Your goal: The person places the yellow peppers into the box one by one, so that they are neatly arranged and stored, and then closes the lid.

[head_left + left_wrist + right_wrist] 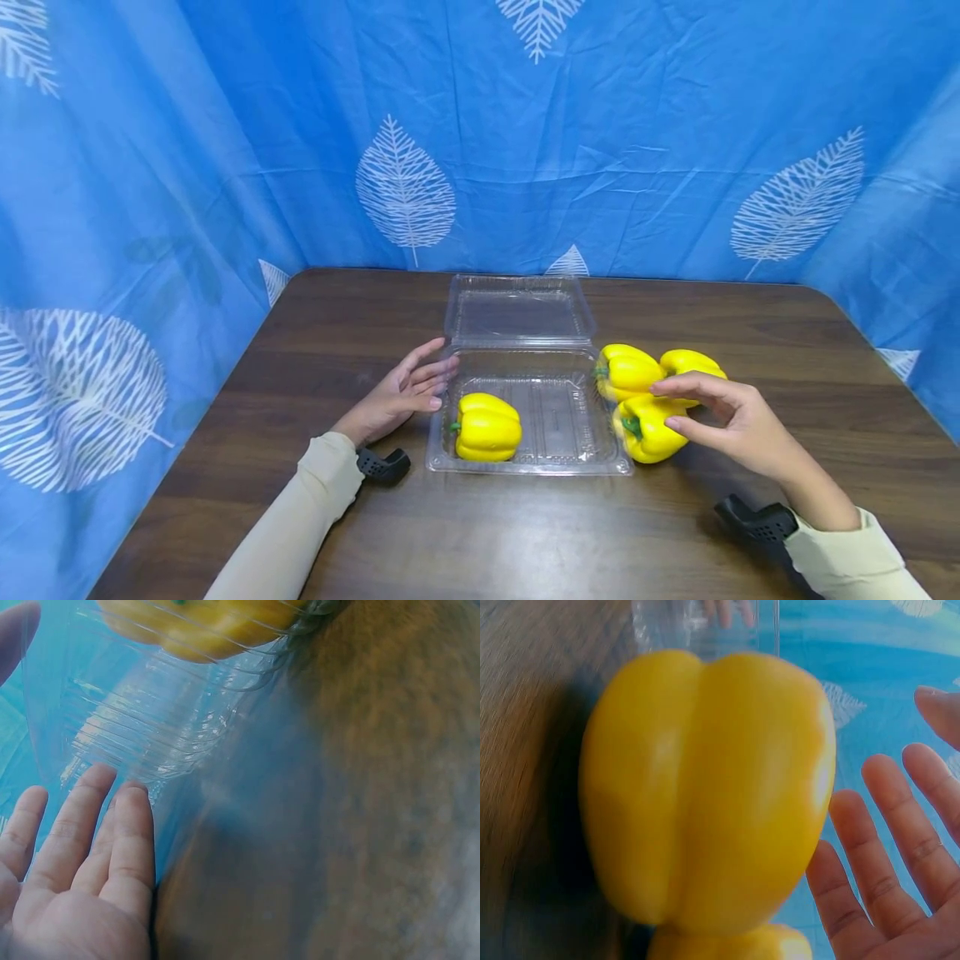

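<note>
A clear plastic clamshell box lies with its lid folded back. Inside, at the box's near left, sits one yellow bell pepper, its green stem pointing left. My left hand is at the box's left wall, fingers extended and holding nothing; in the left wrist view its fingertips overlap the ribbed wall. To the right of the box are three more yellow peppers, the closest one near the box's right rim. Over that one hovers my right hand, fingers loosely bent and parted from the thumb, gripping nothing.
A dark brown wooden table carries everything. Behind the closest pepper lie the other two, a left one and a right one. Blue curtains with white leaf prints hang along the table's far and side edges.
</note>
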The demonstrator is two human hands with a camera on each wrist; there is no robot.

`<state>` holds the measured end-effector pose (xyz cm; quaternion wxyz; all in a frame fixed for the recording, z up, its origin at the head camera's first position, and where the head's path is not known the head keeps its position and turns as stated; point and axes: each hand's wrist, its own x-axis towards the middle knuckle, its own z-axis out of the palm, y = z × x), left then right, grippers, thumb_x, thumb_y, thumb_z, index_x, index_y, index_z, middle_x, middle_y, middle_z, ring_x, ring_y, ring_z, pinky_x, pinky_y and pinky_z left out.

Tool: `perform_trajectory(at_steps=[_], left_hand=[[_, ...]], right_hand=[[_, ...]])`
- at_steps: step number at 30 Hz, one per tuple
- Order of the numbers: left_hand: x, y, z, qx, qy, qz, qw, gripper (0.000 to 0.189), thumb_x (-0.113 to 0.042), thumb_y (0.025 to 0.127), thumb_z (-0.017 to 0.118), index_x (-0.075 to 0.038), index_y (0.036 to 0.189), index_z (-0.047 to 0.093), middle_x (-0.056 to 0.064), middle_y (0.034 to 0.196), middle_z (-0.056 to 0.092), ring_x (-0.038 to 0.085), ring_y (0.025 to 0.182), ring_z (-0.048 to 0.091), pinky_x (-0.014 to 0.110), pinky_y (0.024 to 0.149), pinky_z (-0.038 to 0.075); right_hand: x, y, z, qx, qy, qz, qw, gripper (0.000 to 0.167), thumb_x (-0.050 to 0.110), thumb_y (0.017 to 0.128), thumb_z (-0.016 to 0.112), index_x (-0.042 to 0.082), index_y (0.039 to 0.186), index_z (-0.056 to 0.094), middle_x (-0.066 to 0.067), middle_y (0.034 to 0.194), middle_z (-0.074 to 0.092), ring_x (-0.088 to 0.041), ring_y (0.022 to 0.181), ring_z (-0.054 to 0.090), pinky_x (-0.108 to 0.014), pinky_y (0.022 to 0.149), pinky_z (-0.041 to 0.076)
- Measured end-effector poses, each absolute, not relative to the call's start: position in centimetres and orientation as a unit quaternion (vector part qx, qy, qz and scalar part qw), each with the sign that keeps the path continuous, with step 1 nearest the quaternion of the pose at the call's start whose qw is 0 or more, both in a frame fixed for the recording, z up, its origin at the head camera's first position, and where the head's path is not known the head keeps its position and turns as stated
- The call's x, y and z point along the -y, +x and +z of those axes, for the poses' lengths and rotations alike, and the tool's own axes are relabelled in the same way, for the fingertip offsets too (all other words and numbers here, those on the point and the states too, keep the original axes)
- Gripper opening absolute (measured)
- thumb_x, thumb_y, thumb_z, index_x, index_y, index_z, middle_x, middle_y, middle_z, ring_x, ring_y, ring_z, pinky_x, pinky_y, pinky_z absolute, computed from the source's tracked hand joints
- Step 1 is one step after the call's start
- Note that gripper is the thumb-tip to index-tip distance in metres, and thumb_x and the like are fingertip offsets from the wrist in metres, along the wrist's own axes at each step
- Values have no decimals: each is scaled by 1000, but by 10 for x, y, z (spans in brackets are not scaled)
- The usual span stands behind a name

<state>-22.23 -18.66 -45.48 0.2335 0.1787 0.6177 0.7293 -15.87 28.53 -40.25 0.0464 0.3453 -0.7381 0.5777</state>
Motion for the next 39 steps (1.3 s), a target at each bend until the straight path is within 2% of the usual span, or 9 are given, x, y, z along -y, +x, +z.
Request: perform_trajectory(at_steps=[10, 18, 21, 24, 27, 31, 33, 39], left_hand=[[187, -221, -454, -621, 172, 727, 237, 95, 5, 97, 67, -11, 174, 12, 23, 175, 27, 39, 162, 28, 28, 120, 43], [189, -222, -454, -619, 176, 729, 235, 96, 3, 97, 68, -10, 174, 12, 24, 176, 26, 40, 162, 27, 26, 119, 43], [188, -222, -455, -616, 176, 730, 237, 96, 2, 97, 69, -10, 173, 12, 24, 175, 26, 40, 162, 28, 26, 119, 43], [186, -221, -454, -616, 172, 731, 239, 96, 3, 97, 69, -10, 173, 12, 24, 175, 26, 40, 162, 27, 27, 120, 43], [186, -220, -453, -617, 168, 730, 240, 96, 4, 97, 68, -9, 173, 11, 24, 176, 26, 41, 162, 26, 27, 120, 43], [187, -222, -453, -622, 169, 726, 238, 95, 3, 97, 67, -9, 173, 12, 25, 175, 26, 41, 162, 26, 27, 120, 42], [187, -222, -454, -624, 170, 725, 239, 95, 3, 97, 67, -9, 173, 12, 25, 175, 26, 42, 162, 26, 28, 120, 42], [187, -220, -456, -621, 170, 726, 240, 95, 1, 98, 69, -8, 173, 12, 25, 175, 27, 41, 162, 26, 27, 120, 42]], right_hand=[[-298, -157, -406, 808, 302, 503, 61, 54, -27, 79, 75, -9, 130, 68, 10, 133, 74, -2, 119, 66, -11, 105, 49], [-303, -163, -410, 829, 323, 453, 49, 66, -19, 74, 87, -6, 136, 66, 8, 136, 72, -2, 115, 65, -11, 102, 50], [-306, -162, -410, 844, 329, 420, 47, 71, -11, 72, 93, -3, 137, 67, 11, 137, 70, 0, 115, 64, -10, 100, 50], [-308, -160, -410, 870, 319, 375, 28, 78, 3, 71, 99, 4, 142, 66, 18, 142, 65, 4, 119, 59, -10, 99, 49], [-307, -158, -410, 889, 302, 345, 2, 84, 14, 71, 102, 12, 147, 64, 10, 147, 62, 8, 126, 54, -12, 101, 48], [-306, -157, -409, 899, 292, 324, -18, 86, 22, 73, 102, 14, 149, 62, -10, 147, 63, 7, 129, 51, -17, 102, 51], [-306, -157, -409, 899, 295, 322, -23, 85, 23, 74, 101, 13, 149, 62, -12, 147, 63, 6, 128, 52, -19, 101, 53], [-309, -156, -411, 891, 314, 326, -27, 81, 22, 78, 99, 13, 149, 61, -6, 146, 62, 4, 127, 54, -19, 99, 55]])
